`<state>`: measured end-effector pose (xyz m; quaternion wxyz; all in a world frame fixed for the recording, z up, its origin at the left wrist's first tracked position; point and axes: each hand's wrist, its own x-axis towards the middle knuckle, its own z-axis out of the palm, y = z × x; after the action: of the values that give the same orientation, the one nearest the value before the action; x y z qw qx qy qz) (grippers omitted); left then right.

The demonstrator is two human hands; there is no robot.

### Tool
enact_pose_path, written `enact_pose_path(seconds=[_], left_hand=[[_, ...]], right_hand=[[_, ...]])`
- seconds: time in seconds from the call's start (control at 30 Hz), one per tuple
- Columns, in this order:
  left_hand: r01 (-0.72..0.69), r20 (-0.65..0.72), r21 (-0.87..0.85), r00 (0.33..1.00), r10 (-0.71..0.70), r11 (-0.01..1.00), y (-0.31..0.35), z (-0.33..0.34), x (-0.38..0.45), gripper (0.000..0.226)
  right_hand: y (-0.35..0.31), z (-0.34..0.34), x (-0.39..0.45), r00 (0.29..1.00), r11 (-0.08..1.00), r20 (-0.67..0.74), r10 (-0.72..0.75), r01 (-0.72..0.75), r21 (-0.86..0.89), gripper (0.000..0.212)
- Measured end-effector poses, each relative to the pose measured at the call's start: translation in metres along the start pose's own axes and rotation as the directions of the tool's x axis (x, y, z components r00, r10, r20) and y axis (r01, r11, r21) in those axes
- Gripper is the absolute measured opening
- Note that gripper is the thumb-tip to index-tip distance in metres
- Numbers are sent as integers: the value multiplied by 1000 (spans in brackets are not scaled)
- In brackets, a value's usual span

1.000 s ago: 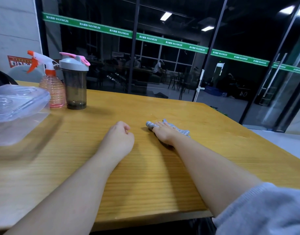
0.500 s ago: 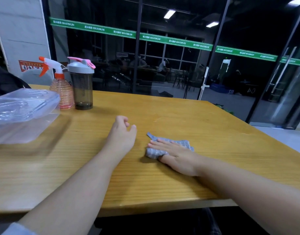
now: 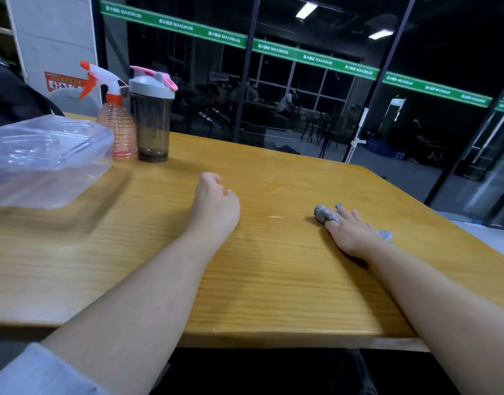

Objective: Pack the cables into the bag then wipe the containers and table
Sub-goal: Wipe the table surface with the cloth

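Two hands work a yellow wood-grain bench [image 3: 273, 280]: the right hand [image 3: 350, 233] lies flat, fingers [image 3: 346, 216] straight and slightly spread, pressing a crumpled grey-blue cloth [image 3: 324, 213] to the top, evidently to wipe the surface. The left hand [image 3: 216, 208] rests near mid-bench with fingers loosely curled round nothing, seemingly just steadying the person. Wet streaks glint on the wood between the hands. Pushed to the far left, apparently out of the wiping path, stand a clear plastic lidded container [image 3: 45, 155], an orange-triggered spray bottle [image 3: 116, 129] and a smoky shaker cup with a grey-and-pink lid [image 3: 153, 121]. Behind, glass walls carry green banners before a dim hall. No cables or bag show.
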<state>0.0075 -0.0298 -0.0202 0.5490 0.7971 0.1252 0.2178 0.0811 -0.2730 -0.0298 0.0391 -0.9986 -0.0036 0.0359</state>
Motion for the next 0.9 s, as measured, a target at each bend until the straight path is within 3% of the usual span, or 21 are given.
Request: enact_pose_path(seconds=[0.13, 0.27, 0.5, 0.63, 0.8, 0.9], left_hand=[[16, -22, -35, 1000, -16, 999, 1, 1, 2, 35], [9, -33, -50, 999, -10, 999, 3, 2, 3, 36], [0, -77, -51, 997, -4, 999, 5, 1, 4, 32], [-45, -93, -77, 995, 38, 996, 4, 1, 3, 31], [-226, -134, -2, 965, 224, 974, 2, 2, 0, 25], [-327, -93, 65, 939, 332, 943, 1, 7, -4, 23]], right_hand=[[-29, 3, 12, 999, 998, 9, 51, -51, 29, 55], [-63, 4, 16, 1000, 999, 21, -1, 1, 36, 55], [-128, 10, 6, 974, 974, 14, -227, 227, 26, 54], [-156, 20, -16, 905, 905, 14, -426, 426, 13, 57], [-135, 16, -72, 800, 799, 18, -600, 597, 77, 53], [-99, 10, -87, 808, 810, 67, -586, 580, 86, 52]])
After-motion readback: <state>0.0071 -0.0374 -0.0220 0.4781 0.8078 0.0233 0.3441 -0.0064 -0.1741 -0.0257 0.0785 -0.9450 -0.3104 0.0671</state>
